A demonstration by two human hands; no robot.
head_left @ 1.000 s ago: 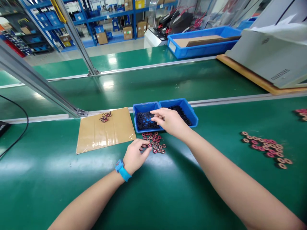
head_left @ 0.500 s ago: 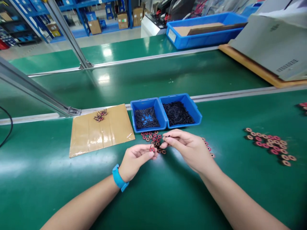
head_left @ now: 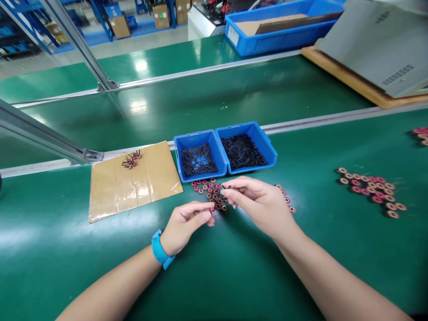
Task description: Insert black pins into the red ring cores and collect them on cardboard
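Observation:
My left hand (head_left: pixel 187 223), with a blue band on its wrist, pinches a small red ring (head_left: pixel 211 211). Close to its right, my right hand (head_left: pixel 257 203) holds a thin black piece (head_left: pixel 226 187) between thumb and forefinger. The hands are slightly apart. Between and behind them lies a pile of small red and copper rings (head_left: pixel 209 189). Two blue bins stand just beyond: the left bin (head_left: pixel 220 154) and the right bin (head_left: pixel 269 149) both contain thin black pieces. Several more rings (head_left: pixel 283 192) show beside my right hand, which hides part of the green surface.
A brown sheet (head_left: pixel 150 178) at the left bears ring pieces with black prongs (head_left: pixel 129 162). More rings (head_left: pixel 377 189) lie at the right. Metal posts (head_left: pixel 80 44) rise at the left. Farther back are a large blue tray (head_left: pixel 261 44) and a grey cabinet (head_left: pixel 371 49).
The whole view has shifted, with the bins and sheet slightly higher and farther left. The ring in my left hand has turned and shows less. My right hand still holds its black piece.

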